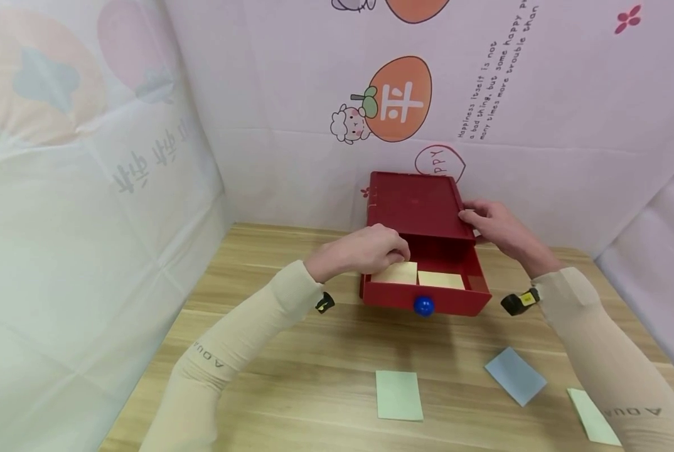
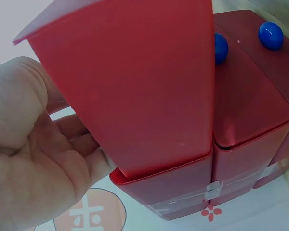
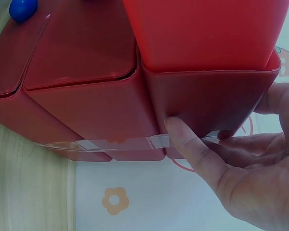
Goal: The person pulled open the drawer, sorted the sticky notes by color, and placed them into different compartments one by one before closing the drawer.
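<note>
A red drawer cabinet (image 1: 413,204), several units taped together, stands against the back cloth. Its top drawer (image 1: 390,294), with a blue knob (image 1: 424,306), is pulled out. Two pale yellow paper notes lie inside: a left note (image 1: 396,274) and a right note (image 1: 441,280). My left hand (image 1: 365,250) reaches over the drawer's left side and pinches the left note's far edge; its fingertips are partly hidden. My right hand (image 1: 501,229) grips the cabinet's right side, thumb (image 3: 188,139) on the casing. Both notes are out of sight in the wrist views.
On the wooden table (image 1: 292,389) in front of the cabinet lie a pale green note (image 1: 399,395), a blue note (image 1: 516,375) and another pale green note (image 1: 591,414) partly behind the right sleeve. Printed cloth (image 1: 292,169) walls the back and both sides.
</note>
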The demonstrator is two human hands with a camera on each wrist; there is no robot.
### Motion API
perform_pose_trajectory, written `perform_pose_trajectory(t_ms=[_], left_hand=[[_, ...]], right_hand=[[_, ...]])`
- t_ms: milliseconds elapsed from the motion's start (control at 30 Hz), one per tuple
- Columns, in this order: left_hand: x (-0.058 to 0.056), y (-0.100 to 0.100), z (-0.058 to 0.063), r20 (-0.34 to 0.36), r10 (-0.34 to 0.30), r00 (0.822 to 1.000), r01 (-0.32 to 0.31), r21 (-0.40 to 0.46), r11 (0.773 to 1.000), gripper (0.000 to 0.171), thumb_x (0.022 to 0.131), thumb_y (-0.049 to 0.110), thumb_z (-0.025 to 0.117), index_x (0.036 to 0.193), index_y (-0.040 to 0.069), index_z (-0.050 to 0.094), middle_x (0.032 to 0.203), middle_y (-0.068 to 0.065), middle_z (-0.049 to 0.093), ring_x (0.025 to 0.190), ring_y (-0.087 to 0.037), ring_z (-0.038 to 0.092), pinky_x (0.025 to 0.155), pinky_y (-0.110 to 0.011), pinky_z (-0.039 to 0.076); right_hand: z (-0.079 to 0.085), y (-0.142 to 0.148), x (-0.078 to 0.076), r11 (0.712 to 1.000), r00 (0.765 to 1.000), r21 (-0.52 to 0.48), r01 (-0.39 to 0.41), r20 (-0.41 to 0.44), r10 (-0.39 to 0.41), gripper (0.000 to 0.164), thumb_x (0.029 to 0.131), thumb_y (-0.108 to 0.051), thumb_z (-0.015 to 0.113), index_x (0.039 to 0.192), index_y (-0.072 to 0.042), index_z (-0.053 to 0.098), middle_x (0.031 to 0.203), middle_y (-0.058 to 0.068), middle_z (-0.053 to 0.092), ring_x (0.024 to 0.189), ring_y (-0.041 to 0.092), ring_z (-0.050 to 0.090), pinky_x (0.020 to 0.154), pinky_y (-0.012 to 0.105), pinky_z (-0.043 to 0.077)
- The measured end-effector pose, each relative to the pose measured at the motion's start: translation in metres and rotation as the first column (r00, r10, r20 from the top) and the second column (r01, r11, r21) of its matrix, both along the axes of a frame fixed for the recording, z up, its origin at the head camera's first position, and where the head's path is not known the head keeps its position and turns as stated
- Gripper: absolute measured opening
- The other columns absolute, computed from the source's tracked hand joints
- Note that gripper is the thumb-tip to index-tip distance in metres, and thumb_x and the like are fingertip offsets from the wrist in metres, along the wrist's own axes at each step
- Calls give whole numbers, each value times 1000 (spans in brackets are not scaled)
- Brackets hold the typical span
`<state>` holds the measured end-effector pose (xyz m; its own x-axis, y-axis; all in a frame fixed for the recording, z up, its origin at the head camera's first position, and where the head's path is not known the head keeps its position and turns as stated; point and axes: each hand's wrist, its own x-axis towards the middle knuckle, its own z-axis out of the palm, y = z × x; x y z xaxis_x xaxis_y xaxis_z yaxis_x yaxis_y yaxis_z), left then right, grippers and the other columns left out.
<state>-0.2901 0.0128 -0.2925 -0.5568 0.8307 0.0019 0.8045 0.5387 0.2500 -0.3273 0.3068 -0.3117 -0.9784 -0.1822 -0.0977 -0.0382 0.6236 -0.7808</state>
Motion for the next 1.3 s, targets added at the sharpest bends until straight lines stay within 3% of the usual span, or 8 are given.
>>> perform_pose_trajectory(t_ms=[267, 433, 667, 800, 967, 1133, 1300], left_hand=[[1, -3, -1, 20, -22, 1000, 21, 61, 998, 22, 101, 17, 54, 115, 11, 70, 110, 0, 69, 88, -10, 61, 85, -19, 53], [7, -4, 0, 8, -34, 999, 34, 89, 995, 23, 101, 18, 53, 117, 11, 69, 110, 0, 67, 93, -11, 59, 87, -19, 52], [21, -9, 2, -69, -18, 997, 30, 181, 983, 22, 99, 20, 58, 117, 11, 68, 110, -1, 66, 96, -11, 59, 85, -18, 51], [33, -11, -1, -170, -15, 985, 55, 235, 970, 21, 98, 21, 60, 115, 13, 68, 110, -2, 64, 93, -10, 59, 80, -17, 52], [52, -11, -4, -340, -37, 940, 123, 235, 964, 21, 96, 23, 64, 116, 16, 68, 113, -2, 63, 98, -10, 60, 78, -14, 54], [73, -11, -11, -467, -100, 878, 223, 216, 951, 22, 94, 22, 66, 115, 16, 68, 112, -3, 62, 99, -13, 60, 79, -16, 55], [89, -8, -21, -569, -122, 813, 306, 239, 922, 15, 94, 18, 65, 108, 15, 69, 107, -4, 62, 90, -14, 60, 74, -16, 54]], right_hand=[[-2, 0, 0, 1000, 1000, 7, 1, -4, -1, 65, 104, -38, 42, 153, 1, 25, 140, 28, 48, 97, 13, 64, 82, 35, 62], [-3, 0, 1, 1000, 1000, 2, -2, -2, 2, 65, 104, -38, 42, 153, 0, 25, 141, 28, 48, 97, 14, 63, 82, 35, 62], [-3, -1, 0, 1000, 1000, 3, 1, -5, -1, 65, 104, -39, 41, 154, 0, 25, 139, 28, 48, 96, 13, 63, 81, 33, 62], [-3, -2, 0, 1000, 1000, 1, 5, -8, -4, 65, 104, -39, 41, 153, 0, 25, 139, 27, 49, 94, 11, 63, 81, 33, 62], [-3, -2, 0, 1000, 1000, 0, -2, -7, 2, 65, 104, -40, 41, 154, -1, 24, 140, 27, 48, 99, 14, 62, 83, 35, 61], [-5, 0, 2, 1000, 1000, -5, -12, -16, 12, 65, 104, -41, 41, 154, -2, 24, 141, 26, 48, 105, 17, 61, 85, 36, 61], [-6, 2, 3, 1000, 999, -13, -12, -33, 12, 64, 104, -41, 41, 153, -3, 27, 139, 26, 49, 98, 8, 62, 82, 34, 62]])
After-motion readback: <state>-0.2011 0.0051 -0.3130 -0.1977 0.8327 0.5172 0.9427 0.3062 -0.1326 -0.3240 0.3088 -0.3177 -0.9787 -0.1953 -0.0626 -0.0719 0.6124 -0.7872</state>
